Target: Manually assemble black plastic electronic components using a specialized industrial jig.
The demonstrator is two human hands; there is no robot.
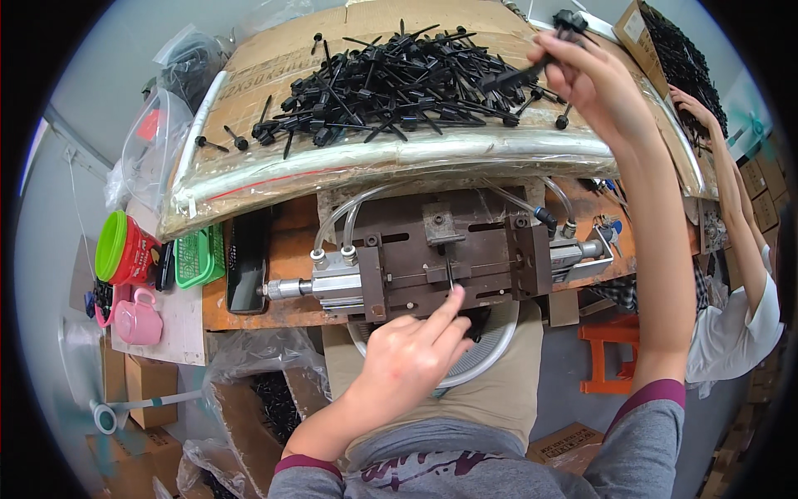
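Note:
My right hand (594, 91) is raised at the far right, its fingers closed round black plastic stemmed parts (570, 23); how many cannot be told. My left hand (416, 348) is over the front of a brown metal clamping fixture (407, 254). Its index finger stretches to the slim black piece (450, 268) in the middle of the fixture and seems to touch its near end. The other fingers are loosely bent, with nothing seen in them. Beyond the fixture, a heap of similar black parts (391, 83) with thin stems lies on a cardboard sheet (258, 58).
Air cylinders with clear hoses (332, 218) flank the fixture. A dark phone-like slab (248, 262), a green basket (199, 256), a red tub (133, 249) and a pink mug (140, 318) stand left. A round white-rimmed basin (490, 366) sits below. Another person's arm (736, 179) reaches into a carton (644, 41) at right.

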